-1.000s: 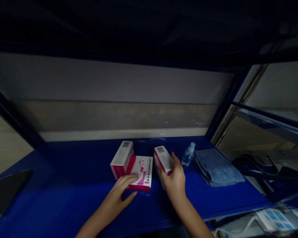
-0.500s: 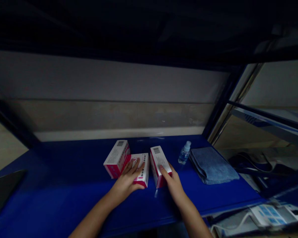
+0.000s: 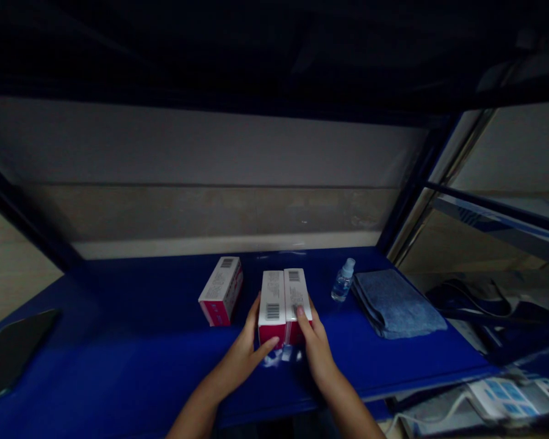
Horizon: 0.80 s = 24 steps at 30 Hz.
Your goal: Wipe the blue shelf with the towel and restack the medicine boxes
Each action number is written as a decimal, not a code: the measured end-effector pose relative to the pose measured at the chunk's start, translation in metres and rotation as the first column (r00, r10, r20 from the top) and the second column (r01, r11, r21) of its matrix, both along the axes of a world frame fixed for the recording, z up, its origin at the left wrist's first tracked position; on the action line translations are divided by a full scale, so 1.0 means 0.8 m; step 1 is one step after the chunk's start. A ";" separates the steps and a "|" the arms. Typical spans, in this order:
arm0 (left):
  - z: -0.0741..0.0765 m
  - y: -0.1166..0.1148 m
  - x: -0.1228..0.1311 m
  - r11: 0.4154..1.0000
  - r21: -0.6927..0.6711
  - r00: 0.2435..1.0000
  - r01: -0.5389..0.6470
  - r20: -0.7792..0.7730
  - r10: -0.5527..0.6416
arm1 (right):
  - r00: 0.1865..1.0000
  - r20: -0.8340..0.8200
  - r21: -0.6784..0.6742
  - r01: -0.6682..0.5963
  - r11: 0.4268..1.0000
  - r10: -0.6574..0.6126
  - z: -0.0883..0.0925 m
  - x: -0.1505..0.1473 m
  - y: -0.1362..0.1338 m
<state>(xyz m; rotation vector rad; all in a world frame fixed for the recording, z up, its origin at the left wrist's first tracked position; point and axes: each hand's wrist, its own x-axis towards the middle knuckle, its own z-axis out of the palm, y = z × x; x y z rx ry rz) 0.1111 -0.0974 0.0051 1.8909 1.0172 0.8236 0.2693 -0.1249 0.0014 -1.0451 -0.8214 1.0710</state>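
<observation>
Blue counter (image 3: 119,341) runs across my feed, with two pink-and-white medicine boxes (image 3: 284,308) side by side at twelve o'clock, clamped between the left hand (image 3: 242,353) and right hand (image 3: 315,347), fingers against their outer sides. A slack squeeze could let them slip apart or topple toward the third medicine box (image 3: 220,291) at ten o'clock or the plastic bottle (image 3: 343,281) at two.

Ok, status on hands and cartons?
Left hand on side of left red-and-white carton; right hand on right carton, cartons touching. Third carton apart to the left.
</observation>
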 end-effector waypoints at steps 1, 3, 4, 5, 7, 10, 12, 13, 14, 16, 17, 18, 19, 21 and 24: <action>0.010 0.003 -0.018 1.000 0.000 0.999 0.017 -0.031 -0.017 | 1.000 -0.007 -0.009 -0.020 1.000 0.020 0.001 0.004 -0.001; 0.030 0.014 -0.053 0.993 0.046 0.994 -0.108 0.025 0.107 | 0.998 -0.029 -0.024 -0.057 0.998 0.056 0.004 0.012 -0.004; 0.037 0.023 -0.067 0.967 0.078 0.968 -0.242 0.090 0.235 | 0.997 -0.039 -0.027 -0.074 0.997 0.072 0.004 0.014 -0.006; 0.042 0.032 -0.077 0.925 0.081 0.923 -0.371 0.139 0.358 | 0.995 -0.048 -0.025 -0.091 0.996 0.090 0.004 0.015 -0.007; 0.043 0.052 -0.083 0.866 -0.026 0.854 -0.499 0.154 0.497 | 0.991 -0.052 -0.004 -0.122 0.993 0.122 0.001 0.014 -0.009; 0.033 0.074 -0.075 0.869 -0.262 0.884 -0.419 0.102 0.457 | 0.989 -0.001 0.040 -0.151 0.988 0.151 -0.010 0.009 -0.010; 0.026 0.079 -0.072 0.863 -0.285 0.881 -0.417 0.107 0.461 | 0.987 0.046 0.059 -0.157 0.986 0.154 -0.017 0.008 -0.009; 0.024 0.078 -0.072 0.856 -0.264 0.869 -0.445 0.104 0.484 | 0.986 0.065 0.065 -0.159 0.985 0.155 -0.020 0.008 -0.008; 0.023 0.076 -0.073 0.848 -0.238 0.857 -0.473 0.099 0.506 | 0.985 0.080 0.071 -0.161 0.984 0.155 -0.022 0.008 -0.007; 0.022 0.068 -0.076 0.848 -0.170 0.850 -0.502 0.084 0.520 | 0.984 0.093 0.084 -0.162 0.983 0.154 -0.023 0.007 -0.005; 0.021 0.062 -0.075 0.854 -0.127 0.855 -0.504 0.070 0.514 | 0.984 0.095 0.089 -0.157 0.984 0.148 -0.023 0.005 -0.005; 0.021 0.055 -0.072 0.867 -0.085 0.867 -0.490 0.054 0.495 | 0.986 0.097 0.093 -0.145 0.985 0.136 -0.023 0.003 -0.004; 0.020 0.048 -0.067 0.885 -0.053 0.885 -0.462 0.041 0.464 | 0.988 0.097 0.096 -0.127 0.987 0.118 -0.022 -0.001 -0.004; 0.016 0.035 -0.053 0.918 -0.020 0.917 -0.396 0.047 0.396 | 0.993 0.096 0.100 -0.079 0.992 0.069 -0.022 -0.011 -0.006; 0.008 0.029 -0.032 0.939 -0.053 0.931 -0.339 0.123 0.343 | 0.995 0.096 0.096 -0.047 0.994 0.038 -0.022 -0.023 -0.013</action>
